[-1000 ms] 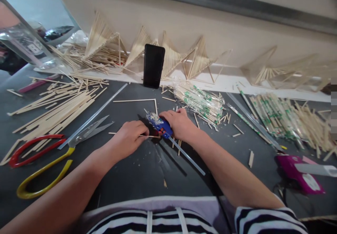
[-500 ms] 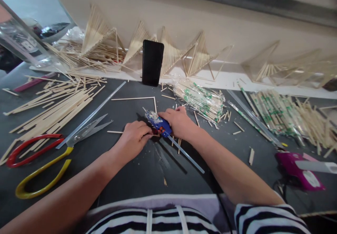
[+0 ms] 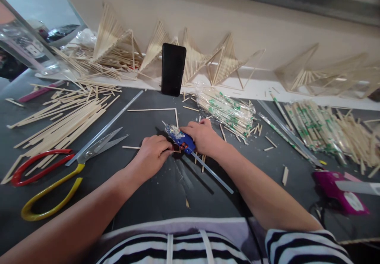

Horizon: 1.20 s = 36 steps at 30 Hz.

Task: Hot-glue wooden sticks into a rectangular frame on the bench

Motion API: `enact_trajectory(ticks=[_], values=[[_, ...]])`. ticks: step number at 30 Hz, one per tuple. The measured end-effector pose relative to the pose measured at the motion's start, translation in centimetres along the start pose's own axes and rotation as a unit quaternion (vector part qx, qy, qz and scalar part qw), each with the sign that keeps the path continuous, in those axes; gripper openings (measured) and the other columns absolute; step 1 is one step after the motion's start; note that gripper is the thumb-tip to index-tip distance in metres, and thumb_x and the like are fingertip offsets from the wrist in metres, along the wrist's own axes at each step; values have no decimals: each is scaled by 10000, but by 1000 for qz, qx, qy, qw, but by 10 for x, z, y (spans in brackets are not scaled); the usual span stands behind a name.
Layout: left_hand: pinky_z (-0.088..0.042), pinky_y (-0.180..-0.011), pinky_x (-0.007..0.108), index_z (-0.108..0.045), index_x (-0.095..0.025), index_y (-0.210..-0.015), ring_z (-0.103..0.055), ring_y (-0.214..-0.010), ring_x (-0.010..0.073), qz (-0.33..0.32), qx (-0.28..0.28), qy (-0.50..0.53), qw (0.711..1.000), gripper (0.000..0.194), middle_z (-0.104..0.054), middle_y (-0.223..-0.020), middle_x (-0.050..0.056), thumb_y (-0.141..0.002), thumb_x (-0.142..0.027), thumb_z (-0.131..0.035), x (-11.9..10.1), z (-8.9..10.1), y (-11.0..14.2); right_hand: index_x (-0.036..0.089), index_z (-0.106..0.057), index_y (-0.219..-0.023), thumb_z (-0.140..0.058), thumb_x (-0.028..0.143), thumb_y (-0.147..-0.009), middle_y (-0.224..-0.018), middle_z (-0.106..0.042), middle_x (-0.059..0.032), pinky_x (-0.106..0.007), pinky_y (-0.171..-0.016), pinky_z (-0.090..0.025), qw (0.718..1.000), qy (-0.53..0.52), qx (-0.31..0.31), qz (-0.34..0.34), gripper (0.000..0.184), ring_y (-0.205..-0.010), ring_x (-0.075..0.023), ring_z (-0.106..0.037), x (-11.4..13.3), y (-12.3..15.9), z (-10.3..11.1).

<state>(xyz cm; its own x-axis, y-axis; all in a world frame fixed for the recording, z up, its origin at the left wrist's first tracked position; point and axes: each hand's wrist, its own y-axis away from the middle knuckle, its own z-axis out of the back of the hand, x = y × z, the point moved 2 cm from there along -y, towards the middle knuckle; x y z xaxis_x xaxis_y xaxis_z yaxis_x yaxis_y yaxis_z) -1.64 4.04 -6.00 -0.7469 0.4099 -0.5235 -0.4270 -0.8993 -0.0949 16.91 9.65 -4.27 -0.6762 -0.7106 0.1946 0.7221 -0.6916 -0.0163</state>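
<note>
In the head view, my right hand [image 3: 204, 136] is closed around a blue hot glue gun [image 3: 187, 142]. Its nozzle points up and to the left, and a clear glue stick [image 3: 214, 175] juts from its back end. My left hand [image 3: 154, 153] is low on the dark tabletop, fingers pinched on a thin wooden stick [image 3: 130, 148] that pokes out to its left. The fingertips are close beside the glue gun, and the exact grip is partly hidden. Just beyond the hands, two sticks form a corner [image 3: 175, 109], one partly covered by the gun.
Open scissors [image 3: 81, 162] and loose sticks [image 3: 68, 123] are at left. A phone [image 3: 173, 70] leans before several fan-shaped stick frames [image 3: 227, 56]. Wrapped chopsticks [image 3: 225, 107] are behind my right hand, more [image 3: 314, 127] further right, near a magenta tool [image 3: 340, 192].
The view has shifted slightly. Both hands and the glue gun keep nearly the same places.
</note>
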Motion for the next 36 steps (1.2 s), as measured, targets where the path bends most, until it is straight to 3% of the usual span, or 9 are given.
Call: enact_trajectory(ticks=[36], values=[[-393,-756,319,-663,-191,-798,-567,-836,184,-11,-9,12,1000,168,-650,-832,42,-880,-243,-526,-3,1,-1,219,-585,-1029,-585,325,-760,-915,-628,-50,-351,-753,-187,1000,9,5,-11,289,-871,-212,-537,1,2,-1]])
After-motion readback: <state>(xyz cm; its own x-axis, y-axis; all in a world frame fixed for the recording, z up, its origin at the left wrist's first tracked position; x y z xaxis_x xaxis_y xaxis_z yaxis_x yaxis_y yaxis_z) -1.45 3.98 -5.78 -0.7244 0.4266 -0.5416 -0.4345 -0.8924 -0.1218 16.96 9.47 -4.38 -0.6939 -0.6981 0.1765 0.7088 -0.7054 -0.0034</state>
